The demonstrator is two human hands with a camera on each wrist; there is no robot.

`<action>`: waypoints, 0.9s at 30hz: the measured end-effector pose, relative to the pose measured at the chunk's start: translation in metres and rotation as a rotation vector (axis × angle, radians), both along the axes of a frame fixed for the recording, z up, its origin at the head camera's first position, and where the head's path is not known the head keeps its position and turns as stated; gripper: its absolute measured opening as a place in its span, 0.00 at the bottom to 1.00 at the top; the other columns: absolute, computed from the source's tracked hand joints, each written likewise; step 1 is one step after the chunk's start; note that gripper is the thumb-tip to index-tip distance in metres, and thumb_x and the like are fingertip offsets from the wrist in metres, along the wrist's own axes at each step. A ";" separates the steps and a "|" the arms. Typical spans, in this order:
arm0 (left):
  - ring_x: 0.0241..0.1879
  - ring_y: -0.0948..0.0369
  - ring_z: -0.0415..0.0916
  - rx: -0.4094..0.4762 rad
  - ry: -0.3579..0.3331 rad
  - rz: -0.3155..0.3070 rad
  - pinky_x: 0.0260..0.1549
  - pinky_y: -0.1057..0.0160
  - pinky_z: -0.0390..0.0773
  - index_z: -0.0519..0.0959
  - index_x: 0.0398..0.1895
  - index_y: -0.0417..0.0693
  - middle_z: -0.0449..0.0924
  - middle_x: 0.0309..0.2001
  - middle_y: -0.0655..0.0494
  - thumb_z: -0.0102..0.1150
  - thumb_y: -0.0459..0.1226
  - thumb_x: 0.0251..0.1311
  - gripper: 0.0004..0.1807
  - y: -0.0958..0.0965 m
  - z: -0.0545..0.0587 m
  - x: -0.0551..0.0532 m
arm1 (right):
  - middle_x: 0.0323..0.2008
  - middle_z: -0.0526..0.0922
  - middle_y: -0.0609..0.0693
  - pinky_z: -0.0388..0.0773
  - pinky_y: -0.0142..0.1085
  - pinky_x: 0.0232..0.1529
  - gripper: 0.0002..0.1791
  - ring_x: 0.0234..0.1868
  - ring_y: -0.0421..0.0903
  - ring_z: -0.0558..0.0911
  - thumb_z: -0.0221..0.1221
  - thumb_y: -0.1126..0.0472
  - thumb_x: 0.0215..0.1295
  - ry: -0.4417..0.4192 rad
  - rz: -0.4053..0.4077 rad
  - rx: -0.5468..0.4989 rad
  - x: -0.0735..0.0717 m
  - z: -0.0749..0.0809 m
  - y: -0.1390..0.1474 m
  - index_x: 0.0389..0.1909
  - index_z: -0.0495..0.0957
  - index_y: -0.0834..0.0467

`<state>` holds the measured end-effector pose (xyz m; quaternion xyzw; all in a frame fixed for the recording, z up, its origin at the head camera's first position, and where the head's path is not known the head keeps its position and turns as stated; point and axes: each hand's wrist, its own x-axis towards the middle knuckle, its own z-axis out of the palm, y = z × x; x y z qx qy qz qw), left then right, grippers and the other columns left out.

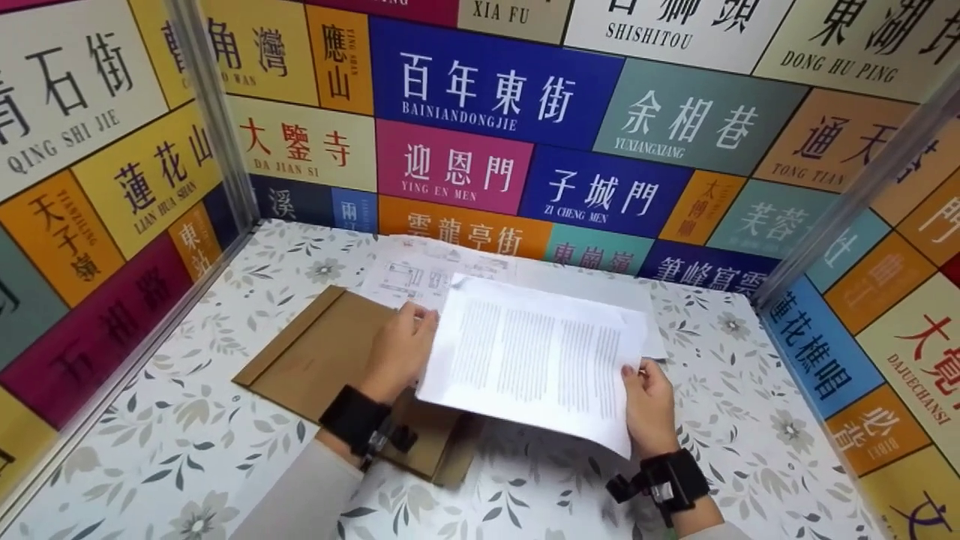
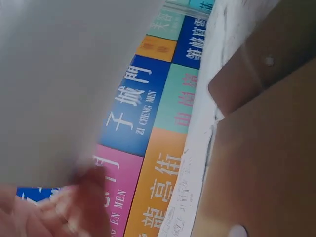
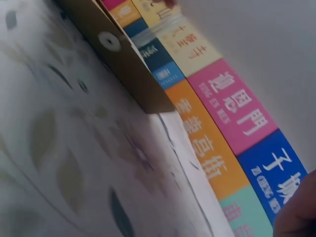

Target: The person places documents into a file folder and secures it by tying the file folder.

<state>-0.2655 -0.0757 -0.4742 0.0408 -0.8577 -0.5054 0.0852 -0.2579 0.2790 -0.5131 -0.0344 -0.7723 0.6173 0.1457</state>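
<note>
Printed paper [image 1: 525, 360], white with columns of small text, is held up and tilted between both hands. My left hand [image 1: 405, 349] pinches its left edge, and my right hand [image 1: 651, 401] grips the right edge with the thumb on the front. Beneath the left forearm lies a brown kraft document folder [image 1: 322, 349] on the table. In the right wrist view the folder stands thick, with a round white button [image 3: 109, 41] on its side. The left wrist view has the paper's blank back [image 2: 64, 89] and the fingers of the left hand at its lower edge.
Behind the held paper, sheets with line drawings [image 1: 405, 274] and another white sheet [image 1: 652, 322] lie near the back wall. The table has a leaf-patterned cover [image 1: 187, 420]. Colourful sign-printed walls [image 1: 495, 82] enclose the left, back and right sides.
</note>
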 end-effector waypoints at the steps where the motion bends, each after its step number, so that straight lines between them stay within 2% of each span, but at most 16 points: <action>1: 0.37 0.52 0.80 -0.065 0.007 0.003 0.37 0.54 0.81 0.77 0.57 0.45 0.84 0.43 0.47 0.49 0.49 0.80 0.19 0.001 -0.003 0.007 | 0.32 0.81 0.54 0.79 0.32 0.28 0.12 0.28 0.43 0.81 0.48 0.65 0.82 0.004 -0.002 -0.001 -0.001 0.000 0.003 0.53 0.74 0.69; 3: 0.42 0.48 0.81 -0.262 0.032 -0.022 0.40 0.50 0.82 0.75 0.61 0.41 0.83 0.46 0.43 0.52 0.49 0.77 0.23 0.006 -0.012 0.023 | 0.34 0.82 0.54 0.80 0.32 0.29 0.12 0.29 0.43 0.82 0.48 0.65 0.82 0.004 -0.013 -0.002 -0.003 0.000 0.011 0.55 0.74 0.69; 5: 0.52 0.42 0.79 -0.477 0.053 -0.050 0.49 0.44 0.81 0.72 0.67 0.37 0.80 0.54 0.38 0.58 0.49 0.73 0.30 0.017 -0.025 0.042 | 0.35 0.83 0.52 0.82 0.32 0.31 0.14 0.30 0.42 0.84 0.47 0.64 0.83 -0.015 -0.029 -0.011 -0.006 0.000 0.020 0.57 0.73 0.69; 7: 0.62 0.34 0.71 -0.672 0.081 -0.086 0.57 0.37 0.76 0.69 0.69 0.32 0.75 0.61 0.32 0.64 0.49 0.66 0.37 0.029 -0.037 0.060 | 0.35 0.84 0.49 0.82 0.31 0.33 0.15 0.32 0.40 0.84 0.46 0.64 0.83 -0.041 -0.043 -0.027 -0.011 -0.003 0.029 0.59 0.72 0.69; 9: 0.70 0.28 0.61 -0.777 0.065 -0.140 0.64 0.31 0.67 0.67 0.72 0.31 0.67 0.68 0.28 0.68 0.48 0.59 0.43 0.036 -0.045 0.074 | 0.35 0.84 0.47 0.82 0.30 0.35 0.16 0.33 0.39 0.84 0.46 0.63 0.83 -0.069 -0.049 -0.059 -0.016 -0.005 0.035 0.61 0.71 0.69; 12: 0.73 0.25 0.52 -0.794 0.028 -0.211 0.67 0.28 0.58 0.67 0.73 0.31 0.60 0.72 0.24 0.71 0.46 0.53 0.46 0.036 -0.050 0.085 | 0.34 0.82 0.46 0.81 0.29 0.34 0.17 0.33 0.39 0.84 0.46 0.62 0.83 -0.081 -0.053 -0.082 -0.023 -0.004 0.037 0.61 0.71 0.70; 15: 0.75 0.24 0.46 -0.750 -0.027 -0.278 0.70 0.27 0.52 0.64 0.75 0.30 0.54 0.75 0.21 0.72 0.42 0.49 0.50 0.034 -0.053 0.087 | 0.32 0.81 0.46 0.79 0.29 0.33 0.15 0.32 0.39 0.83 0.47 0.62 0.83 -0.068 -0.067 -0.075 -0.026 0.001 0.041 0.58 0.71 0.70; 21: 0.79 0.29 0.39 -0.629 -0.151 -0.382 0.72 0.27 0.44 0.60 0.77 0.29 0.46 0.78 0.21 0.68 0.35 0.46 0.51 0.025 -0.058 0.079 | 0.33 0.81 0.45 0.79 0.29 0.33 0.15 0.32 0.39 0.83 0.46 0.62 0.83 -0.089 -0.043 -0.063 -0.030 0.010 0.051 0.57 0.70 0.69; 24: 0.80 0.31 0.34 -0.614 -0.187 -0.403 0.73 0.28 0.38 0.58 0.79 0.30 0.42 0.80 0.24 0.65 0.33 0.48 0.50 0.021 -0.059 0.074 | 0.33 0.83 0.45 0.80 0.30 0.33 0.15 0.32 0.39 0.84 0.46 0.62 0.83 -0.099 -0.012 -0.065 -0.031 0.011 0.057 0.57 0.70 0.70; 27: 0.80 0.32 0.31 -0.627 -0.195 -0.395 0.73 0.28 0.37 0.56 0.80 0.31 0.40 0.80 0.25 0.61 0.30 0.54 0.47 0.019 -0.059 0.071 | 0.32 0.83 0.45 0.81 0.31 0.33 0.15 0.31 0.39 0.84 0.46 0.62 0.83 -0.109 0.026 -0.073 -0.032 0.012 0.064 0.57 0.69 0.71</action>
